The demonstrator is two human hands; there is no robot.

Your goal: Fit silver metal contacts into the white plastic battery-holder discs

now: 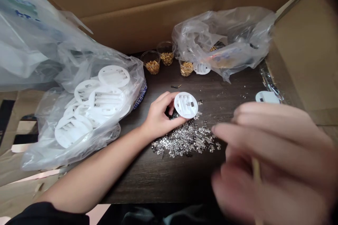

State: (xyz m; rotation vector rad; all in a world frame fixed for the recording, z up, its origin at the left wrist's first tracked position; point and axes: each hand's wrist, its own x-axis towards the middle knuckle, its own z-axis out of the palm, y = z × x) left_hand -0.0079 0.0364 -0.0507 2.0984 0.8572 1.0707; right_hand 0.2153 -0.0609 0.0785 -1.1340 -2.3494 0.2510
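- Dark wood-grain tabletop (163,179); cardboard wall (148,17) beyond the battery-contact pile (185,139).
- Three clear cups (146,58), gold pins (167,57) inside, beyond the pile.
- Two plastic bags (224,24): one left of it, one beyond.
- One white battery-holder disc (182,112), pinched by the left hand (165,114) at the pile's far edge.
- Blurred right hand (277,147), right of the pile, grasping one tan stick (256,170).

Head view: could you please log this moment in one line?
left hand: holds white disc | right hand: blurred, holds thin tan stick | metal pieces: heaped on dark table
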